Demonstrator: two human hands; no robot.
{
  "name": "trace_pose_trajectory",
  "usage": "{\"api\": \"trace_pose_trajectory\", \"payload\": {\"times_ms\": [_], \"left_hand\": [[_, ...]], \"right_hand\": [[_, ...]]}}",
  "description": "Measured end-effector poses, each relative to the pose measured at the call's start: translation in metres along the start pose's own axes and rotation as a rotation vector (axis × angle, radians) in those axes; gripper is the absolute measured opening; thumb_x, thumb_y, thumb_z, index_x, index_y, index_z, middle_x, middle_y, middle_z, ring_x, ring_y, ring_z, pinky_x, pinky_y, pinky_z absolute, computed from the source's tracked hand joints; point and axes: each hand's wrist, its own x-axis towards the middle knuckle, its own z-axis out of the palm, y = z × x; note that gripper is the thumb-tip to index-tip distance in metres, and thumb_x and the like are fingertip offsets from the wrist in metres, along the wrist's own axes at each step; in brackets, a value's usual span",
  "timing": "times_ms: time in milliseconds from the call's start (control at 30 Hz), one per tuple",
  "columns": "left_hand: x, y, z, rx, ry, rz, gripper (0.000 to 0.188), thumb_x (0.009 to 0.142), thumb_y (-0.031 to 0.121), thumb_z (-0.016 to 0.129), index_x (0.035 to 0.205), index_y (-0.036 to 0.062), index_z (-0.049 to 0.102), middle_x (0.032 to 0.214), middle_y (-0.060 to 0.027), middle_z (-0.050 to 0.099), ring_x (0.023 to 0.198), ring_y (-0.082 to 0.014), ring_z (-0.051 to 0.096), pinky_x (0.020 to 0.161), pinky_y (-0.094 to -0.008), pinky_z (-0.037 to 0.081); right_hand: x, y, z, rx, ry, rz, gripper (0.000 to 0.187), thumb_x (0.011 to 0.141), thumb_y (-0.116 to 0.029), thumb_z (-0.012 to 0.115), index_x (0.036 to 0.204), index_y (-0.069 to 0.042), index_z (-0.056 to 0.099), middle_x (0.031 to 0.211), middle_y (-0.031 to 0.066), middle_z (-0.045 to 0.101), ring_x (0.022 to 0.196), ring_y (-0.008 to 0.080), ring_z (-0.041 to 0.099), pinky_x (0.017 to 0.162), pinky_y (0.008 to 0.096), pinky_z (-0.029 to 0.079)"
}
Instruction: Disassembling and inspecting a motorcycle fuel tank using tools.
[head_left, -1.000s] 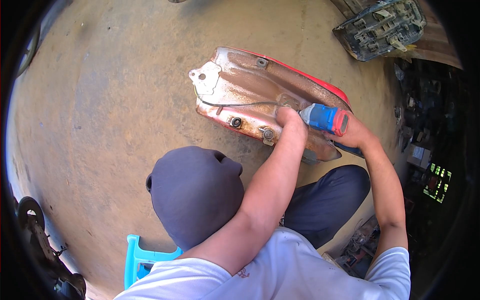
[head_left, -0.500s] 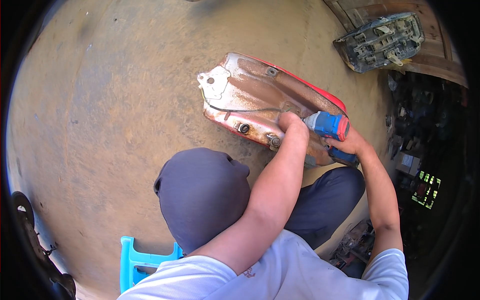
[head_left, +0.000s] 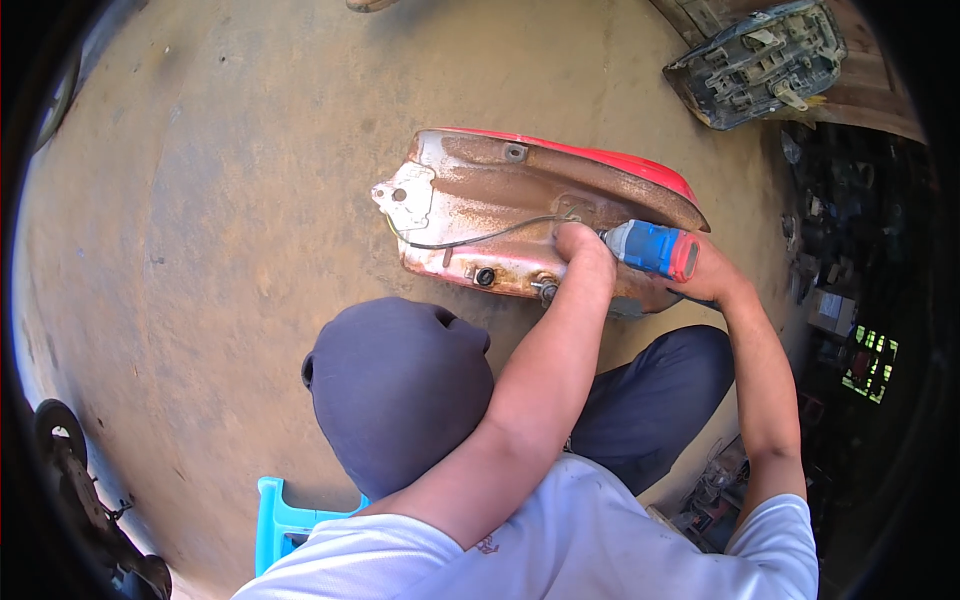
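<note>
A red motorcycle fuel tank (head_left: pixel 480 185) lies with its rusty white underside facing up. My right hand (head_left: pixel 716 272) grips a blue and red cordless impact driver (head_left: pixel 645 247), whose nose points left at the tank's middle. Just ahead of that nose, my left hand (head_left: pixel 580 241) is closed, its fingertips mostly hidden; what they hold I cannot make out. A thin black cable (head_left: pixel 455 243) runs across the underside toward the left hand. Along the tank's near side are a black round fitting (head_left: pixel 485 276) and a metal fitting (head_left: pixel 545 288), the latter beside my left forearm.
A blue plastic stool (head_left: pixel 285 520) stands at the lower left. At the far right, a black motorcycle seat (head_left: pixel 760 65) rests underside out against wood. Dark clutter and a cardboard box (head_left: pixel 832 311) line the right side. A wheel (head_left: pixel 62 430) shows at the left edge.
The tank has turned slightly, its left end coming nearer to me. The driver has tipped, so its lower end is now hidden. My left hand keeps its place at the driver's nose.
</note>
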Motion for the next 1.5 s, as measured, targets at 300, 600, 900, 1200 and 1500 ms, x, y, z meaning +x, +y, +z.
{"api": "trace_pose_trajectory", "payload": {"times_ms": [300, 600, 900, 1200, 1500], "left_hand": [[-0.001, -0.007, 0.009, 0.008, 0.02, 0.022, 0.052, 0.1, 0.023, 0.038, 0.132, -0.012, 0.06, 0.138, -0.025, 0.062, 0.12, -0.0357, 0.065, 0.105, -0.043, 0.051], [0.014, -0.001, 0.01, -0.057, 0.058, 0.01, 0.054, 0.102, 0.028, 0.037, 0.134, -0.0105, 0.059, 0.139, -0.0244, 0.062, 0.122, -0.0362, 0.065, 0.106, -0.044, 0.051], [0.003, -0.004, 0.002, 0.041, -0.103, -0.012, 0.017, 0.098, 0.024, 0.038, 0.092, 0.0142, 0.05, 0.077, -0.0037, 0.047, 0.063, -0.0188, 0.043, 0.057, -0.0343, 0.035], [0.026, 0.019, -0.017, 0.277, -0.225, 0.093, 0.018, 0.098, 0.016, 0.034, 0.087, 0.0146, 0.048, 0.067, -0.0024, 0.037, 0.055, -0.0171, 0.037, 0.049, -0.0329, 0.03], [0.015, -0.006, -0.057, 0.592, -0.353, 0.286, 0.016, 0.1, 0.009, 0.043, 0.087, 0.0131, 0.051, 0.071, -0.0048, 0.044, 0.056, -0.0178, 0.041, 0.046, -0.0314, 0.033]], "right_hand": [[-0.002, 0.007, -0.012, -0.01, -0.014, 0.095, 0.029, 0.077, -0.018, 0.082, 0.098, -0.004, 0.07, 0.091, 0.0144, 0.074, 0.079, 0.0306, 0.067, 0.077, 0.039, 0.055], [0.013, 0.015, -0.011, -0.025, -0.035, -0.061, 0.031, 0.079, -0.017, 0.08, 0.105, -0.004, 0.071, 0.1, 0.0161, 0.075, 0.087, 0.0312, 0.07, 0.082, 0.0401, 0.056], [-0.056, 0.053, -0.018, 0.2, 0.199, -0.271, 0.037, 0.078, -0.011, 0.084, 0.113, -0.004, 0.073, 0.106, 0.0118, 0.077, 0.094, 0.0259, 0.073, 0.088, 0.0367, 0.057], [-0.178, 0.177, 0.062, 0.454, 1.178, -0.049, 0.032, 0.093, -0.009, 0.076, 0.123, 0.0, 0.068, 0.092, 0.0045, 0.073, 0.083, 0.0161, 0.069, 0.079, 0.0318, 0.056], [-0.156, 0.351, 0.201, 0.92, 1.6, 0.251, 0.039, 0.101, -0.018, 0.067, 0.133, 0.003, 0.061, 0.074, -0.0003, 0.058, 0.068, 0.0109, 0.056, 0.072, 0.0314, 0.051]]}}
